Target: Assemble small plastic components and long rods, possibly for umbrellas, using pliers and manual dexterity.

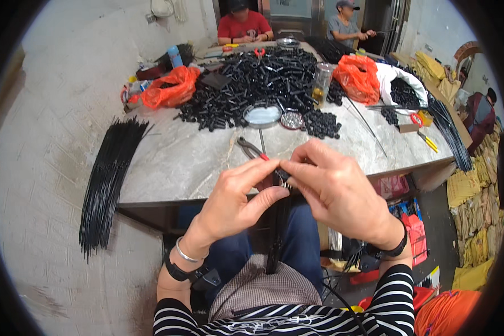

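Head view: left hand (229, 199), right hand (336, 187) grip black rod bundle (275, 235), long axis vertical.

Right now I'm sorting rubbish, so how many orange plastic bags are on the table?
2: one orange bag at the table's left far side, another orange bag at the right far side beside a white bag. Others may be hidden.

Blk tube pile (257, 84), orange bags (171, 87), grey marble table (179, 162), b/w striped sleeves (395, 299).
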`<state>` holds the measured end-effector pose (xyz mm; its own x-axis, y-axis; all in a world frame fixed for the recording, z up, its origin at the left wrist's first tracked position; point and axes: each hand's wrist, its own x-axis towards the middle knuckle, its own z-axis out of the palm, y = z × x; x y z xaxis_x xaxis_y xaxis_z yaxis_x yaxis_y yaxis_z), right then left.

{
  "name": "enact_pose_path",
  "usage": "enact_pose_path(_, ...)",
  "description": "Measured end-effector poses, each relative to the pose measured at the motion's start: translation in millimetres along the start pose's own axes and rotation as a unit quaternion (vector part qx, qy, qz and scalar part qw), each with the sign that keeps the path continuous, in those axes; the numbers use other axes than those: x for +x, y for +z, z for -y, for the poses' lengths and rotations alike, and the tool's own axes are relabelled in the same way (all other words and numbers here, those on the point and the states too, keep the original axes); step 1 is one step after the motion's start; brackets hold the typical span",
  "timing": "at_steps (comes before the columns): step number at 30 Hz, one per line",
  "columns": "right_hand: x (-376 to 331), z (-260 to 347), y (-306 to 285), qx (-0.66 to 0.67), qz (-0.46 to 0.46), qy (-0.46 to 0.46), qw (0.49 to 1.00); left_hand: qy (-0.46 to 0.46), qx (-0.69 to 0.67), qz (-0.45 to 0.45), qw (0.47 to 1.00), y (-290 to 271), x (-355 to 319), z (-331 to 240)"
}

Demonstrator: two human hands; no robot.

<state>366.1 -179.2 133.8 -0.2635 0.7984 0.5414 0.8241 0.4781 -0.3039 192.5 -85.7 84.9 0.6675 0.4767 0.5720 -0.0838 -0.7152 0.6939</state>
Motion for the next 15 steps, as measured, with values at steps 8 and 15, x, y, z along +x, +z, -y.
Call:
enact_pose_path(8,3,1,17,-0.015,-0.018,-0.031,0.999,-0.023,0.011,-0.076,0.997,0,-6,4)
enact_pose_path(15,-1,0,39,0.144,-0.112,0.015,0.983,-0.007,-0.001,-0.091,0.996,-4,-11,4)
